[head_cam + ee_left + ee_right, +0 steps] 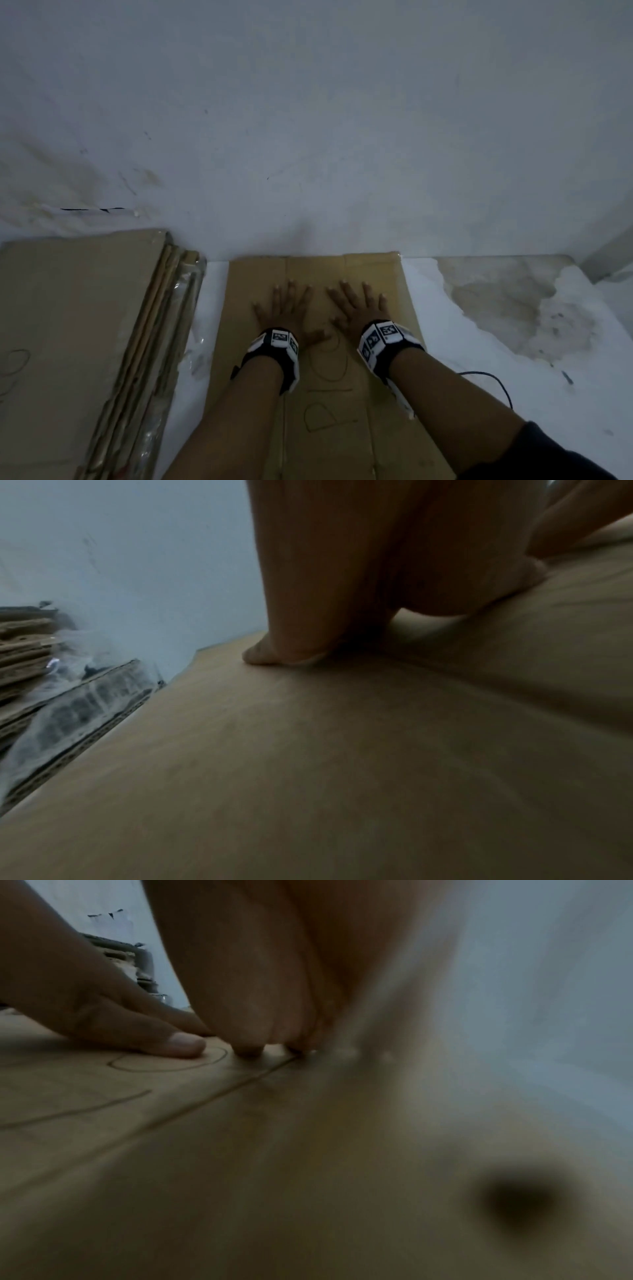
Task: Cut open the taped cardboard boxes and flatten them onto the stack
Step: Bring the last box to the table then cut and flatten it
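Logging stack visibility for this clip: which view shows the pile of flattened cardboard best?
The head view: the pile of flattened cardboard lies at left, top sheet and layered edge visible. The left wrist view catches only its taped, corrugated edges, blurred. The right wrist view shows a small distant piece behind the left hand.

Dim, bluish light throughout. Pale wall (325, 102) ahead, scuffed and stained toward the lower left, with a short dark line (92, 209) beside peeling paint. White floor (479, 359) below, meeting the wall along a straight edge. Large brownish worn patch (507, 301) at right, ragged at its borders, with small dark specks nearby. Grey angled edge (613, 253) at far right, too cropped to identify.
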